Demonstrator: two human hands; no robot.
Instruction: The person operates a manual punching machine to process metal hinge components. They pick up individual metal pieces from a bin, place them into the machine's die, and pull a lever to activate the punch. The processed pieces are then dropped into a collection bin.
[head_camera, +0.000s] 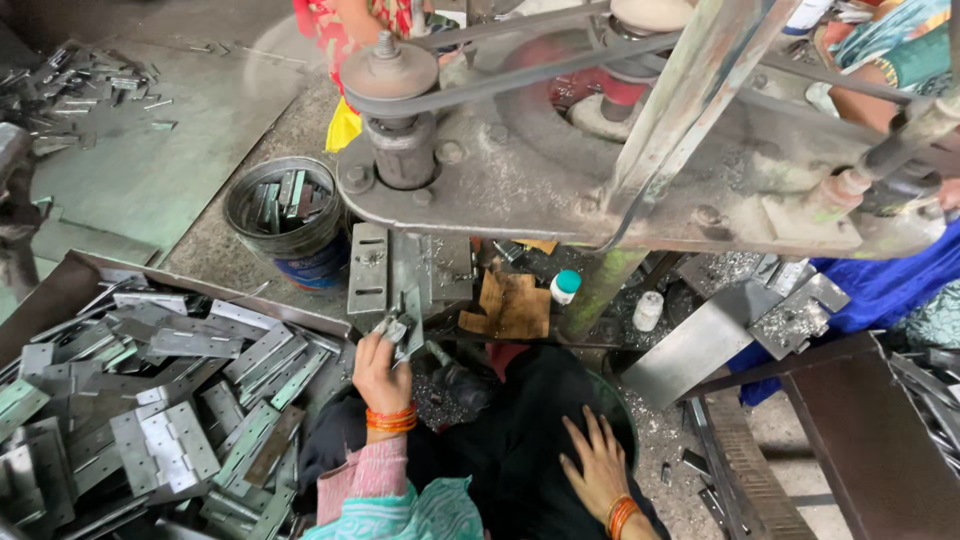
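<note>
Head view: the left hand (380, 372) is closed around a small metal hinge piece (397, 328), holding it just below the slotted die block (392, 268) under the belt-driven press (640, 170). The right hand (597, 462) lies open and flat, gripping nothing, on the dark cloth over the lap (520, 430). A tray of metal hinges (150, 420) sits beside the left forearm, and a bucket of hinge parts (285, 220) stands just beyond the tray's far edge.
</note>
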